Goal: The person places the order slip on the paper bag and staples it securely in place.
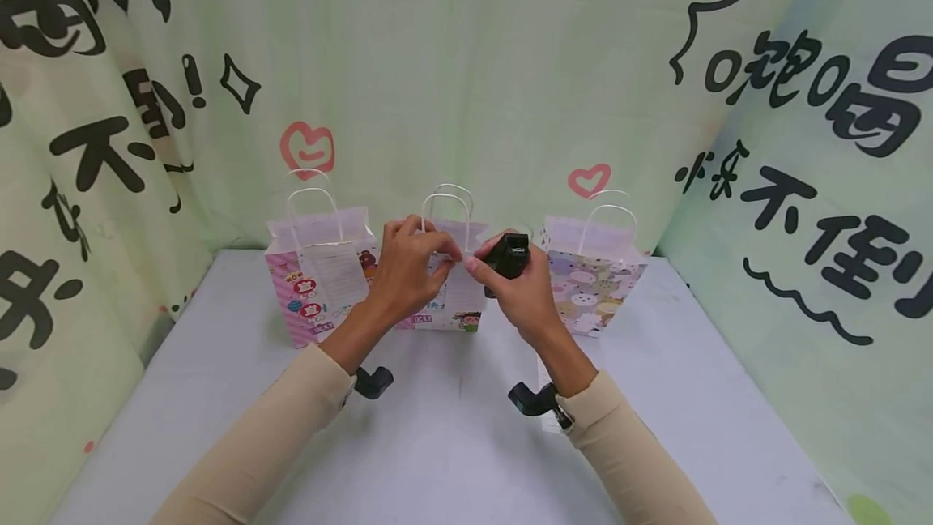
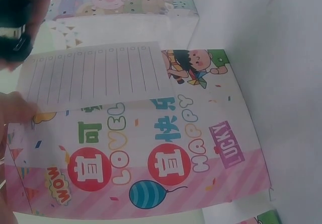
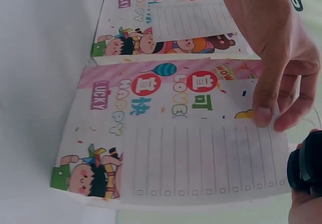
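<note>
A gift bag (image 1: 445, 320) with pink stripes and cartoon figures stands in the middle of the table. Against its front lies a white lined sheet (image 3: 201, 158) with a row of small boxes along one edge. My left hand (image 1: 408, 270) pinches the sheet's upper corner together with the bag's rim, thumb in front and fingers behind. In my right hand (image 1: 523, 286) is a small black stapler (image 1: 510, 256), gripped close by the bag's top edge. The fingertips of both hands nearly meet there, below the white handles (image 1: 448, 194).
On the left stands a matching bag (image 1: 287, 290) with another lined sheet (image 1: 338, 274) on its front. To the right is a bag (image 1: 594, 290) printed with animal faces. Under my right wrist, a white paper (image 1: 543, 371) lies on the white table (image 1: 452, 444). A printed curtain (image 1: 466, 63) hangs behind.
</note>
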A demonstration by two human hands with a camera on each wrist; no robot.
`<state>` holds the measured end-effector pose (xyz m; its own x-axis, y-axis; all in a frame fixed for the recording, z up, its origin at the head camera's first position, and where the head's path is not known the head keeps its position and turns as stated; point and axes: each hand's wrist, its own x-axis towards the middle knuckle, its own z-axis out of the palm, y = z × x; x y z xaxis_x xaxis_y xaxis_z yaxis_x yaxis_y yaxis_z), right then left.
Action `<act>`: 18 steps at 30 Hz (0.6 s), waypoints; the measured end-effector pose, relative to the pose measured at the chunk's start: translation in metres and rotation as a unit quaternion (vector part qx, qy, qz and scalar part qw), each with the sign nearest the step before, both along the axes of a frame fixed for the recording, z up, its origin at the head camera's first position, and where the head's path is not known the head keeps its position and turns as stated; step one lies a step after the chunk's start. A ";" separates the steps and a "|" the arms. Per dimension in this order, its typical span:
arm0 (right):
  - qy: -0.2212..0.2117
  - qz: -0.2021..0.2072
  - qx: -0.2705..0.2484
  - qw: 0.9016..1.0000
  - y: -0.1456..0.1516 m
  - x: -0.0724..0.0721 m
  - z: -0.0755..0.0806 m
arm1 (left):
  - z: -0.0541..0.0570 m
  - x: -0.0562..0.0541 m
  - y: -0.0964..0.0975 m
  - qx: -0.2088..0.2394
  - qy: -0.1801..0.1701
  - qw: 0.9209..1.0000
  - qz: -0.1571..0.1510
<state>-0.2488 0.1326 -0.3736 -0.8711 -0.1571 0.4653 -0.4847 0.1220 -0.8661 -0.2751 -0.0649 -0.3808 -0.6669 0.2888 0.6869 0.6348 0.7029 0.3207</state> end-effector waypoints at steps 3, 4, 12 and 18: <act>0.039 -0.009 -0.007 0.999 -0.005 -0.006 0.004 | 0.000 0.000 0.000 -0.001 -0.002 1.000 0.001; 0.051 -0.011 -0.008 0.999 -0.007 -0.008 0.005 | 0.000 0.000 0.000 0.000 -0.002 1.000 0.001; 0.104 -0.032 -0.017 0.994 -0.019 -0.025 0.007 | 0.000 0.001 0.000 -0.002 -0.006 1.000 0.006; 0.109 -0.053 -0.017 0.992 -0.027 -0.033 0.000 | 0.001 0.002 0.000 -0.009 -0.003 1.000 0.014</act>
